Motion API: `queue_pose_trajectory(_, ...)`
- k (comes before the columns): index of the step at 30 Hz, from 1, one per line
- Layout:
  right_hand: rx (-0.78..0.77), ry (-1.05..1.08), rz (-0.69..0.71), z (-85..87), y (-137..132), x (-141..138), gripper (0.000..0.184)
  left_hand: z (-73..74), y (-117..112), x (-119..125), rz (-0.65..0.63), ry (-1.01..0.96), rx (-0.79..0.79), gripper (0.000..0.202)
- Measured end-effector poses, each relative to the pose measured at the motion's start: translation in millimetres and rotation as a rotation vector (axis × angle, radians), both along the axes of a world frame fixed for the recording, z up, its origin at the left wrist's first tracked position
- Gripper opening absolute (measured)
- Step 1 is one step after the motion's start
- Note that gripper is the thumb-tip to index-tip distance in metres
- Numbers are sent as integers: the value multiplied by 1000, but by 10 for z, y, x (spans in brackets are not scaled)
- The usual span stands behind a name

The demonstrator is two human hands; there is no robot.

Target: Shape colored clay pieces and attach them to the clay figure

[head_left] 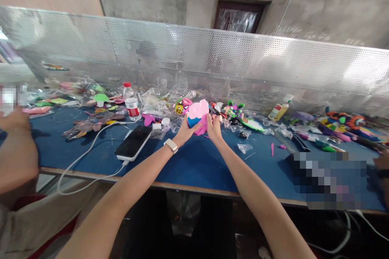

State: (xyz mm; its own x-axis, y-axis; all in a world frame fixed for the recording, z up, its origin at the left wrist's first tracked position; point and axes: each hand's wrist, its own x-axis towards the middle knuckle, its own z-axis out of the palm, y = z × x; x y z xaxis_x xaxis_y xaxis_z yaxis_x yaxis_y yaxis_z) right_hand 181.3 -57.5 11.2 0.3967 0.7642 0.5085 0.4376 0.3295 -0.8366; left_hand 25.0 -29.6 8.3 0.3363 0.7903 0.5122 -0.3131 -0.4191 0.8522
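Both my hands are closed around a pink and blue soft-clay figure (198,110), raised a little above the table. Its upper part is pale pink and rounded, with blue below and bright magenta at the lower right. My left hand (185,132), with a pale band on its wrist, grips the lower left side. On the magenta side, my right hand (214,128) has its fingers bent against the figure; the fingertips are partly hidden. Just behind stands a colourful clay piece with a yellow cat-like face (181,107).
A phone on a white power bank (133,143) trails a white cable. A red-capped bottle (131,103) and a glue bottle (280,108) stand farther back. Clay pieces and plastic wrap litter the blue table (194,170). A perforated metal screen (188,56) runs behind. Other people's arms (18,149) show at both sides.
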Motion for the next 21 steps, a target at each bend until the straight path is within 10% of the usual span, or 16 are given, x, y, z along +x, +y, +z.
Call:
queue_pose_trajectory(7,-37,54,121,-23,-37,-67,78,-11,21,-7,150,-35,-55,69)
queue_pose_trajectory(14,-86,296,467,-32,30,-25,77,20,41,36,-49,-284,-324,62)
queue_pose_trajectory(21,-72,426,528,-52,35,6,63,47,1,30,-105,-299,-369,58)
